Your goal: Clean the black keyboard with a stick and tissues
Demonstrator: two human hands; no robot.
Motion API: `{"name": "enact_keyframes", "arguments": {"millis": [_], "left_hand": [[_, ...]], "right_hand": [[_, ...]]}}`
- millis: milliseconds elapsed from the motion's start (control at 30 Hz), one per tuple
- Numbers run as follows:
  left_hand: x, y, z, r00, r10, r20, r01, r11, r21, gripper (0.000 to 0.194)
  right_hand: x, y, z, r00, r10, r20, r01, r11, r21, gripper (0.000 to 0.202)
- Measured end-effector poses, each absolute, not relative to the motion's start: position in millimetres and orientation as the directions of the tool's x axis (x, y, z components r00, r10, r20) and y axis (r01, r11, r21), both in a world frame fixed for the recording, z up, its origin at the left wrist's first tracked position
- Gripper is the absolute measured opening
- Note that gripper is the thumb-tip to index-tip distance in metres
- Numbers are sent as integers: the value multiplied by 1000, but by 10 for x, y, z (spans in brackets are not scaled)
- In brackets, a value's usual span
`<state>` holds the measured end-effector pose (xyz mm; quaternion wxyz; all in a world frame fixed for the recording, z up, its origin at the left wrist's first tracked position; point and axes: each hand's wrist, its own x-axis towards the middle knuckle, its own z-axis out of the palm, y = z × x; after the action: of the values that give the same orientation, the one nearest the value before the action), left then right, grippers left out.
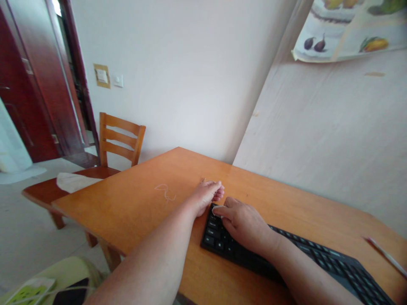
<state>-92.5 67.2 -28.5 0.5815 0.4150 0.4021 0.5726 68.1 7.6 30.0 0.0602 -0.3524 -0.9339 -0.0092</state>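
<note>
A black keyboard [219, 242] lies on the wooden table, stretching from the middle toward the lower right. My right hand [243, 222] rests over its far left corner, fingers bent onto the keys. A small white tissue-like piece [218, 210] shows under those fingertips, pressed against the corner. Just beyond that corner is my left hand [210, 195], its fingers curled inward. Whatever it may hold is hidden. A tiny shiny object [202, 180] shows just behind it. Thin white string [165, 192] lies in loose loops to its left.
The wooden table [133, 203] borders a white wall. A pencil-like stick [386, 256] lies at the far right. A wooden chair [122, 140] with white cloth [76, 183] stands left. At the lower left, a stool [68, 271] carries a green-and-white power strip [32, 291] and a dark flat object [71, 292].
</note>
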Motion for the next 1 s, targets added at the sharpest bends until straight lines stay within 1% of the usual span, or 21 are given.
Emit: {"name": "enact_keyframes", "arguments": {"millis": [100,267,367,567,733,867,1000], "left_hand": [[-921,666,-275,23,1000,10,-323,-2,946,31],[-920,652,-262,25,1000,-1,-325,9,946,31],[-924,649,-262,26,1000,-5,-325,13,946,32],[-923,639,-258,24,1000,-7,-320,14,947,31],[-917,639,-261,18,1000,-1,-328,7,944,34],[-915,637,-258,18,1000,-1,-324,7,946,34],[-913,638,-261,21,1000,0,-312,7,950,33]], "right_hand": [[680,66,299,-764,637,108,638,770,-30,29],[659,56,281,-747,650,142,652,757,-35,30],[661,60,286,-761,636,131,637,770,-38,31],[656,69,289,-741,658,133,664,748,2,30],[660,80,283,-781,611,125,614,789,-24,31],[666,90,285,-765,629,139,633,774,-19,30],[672,92,283,-786,604,132,603,796,-50,31]]}}
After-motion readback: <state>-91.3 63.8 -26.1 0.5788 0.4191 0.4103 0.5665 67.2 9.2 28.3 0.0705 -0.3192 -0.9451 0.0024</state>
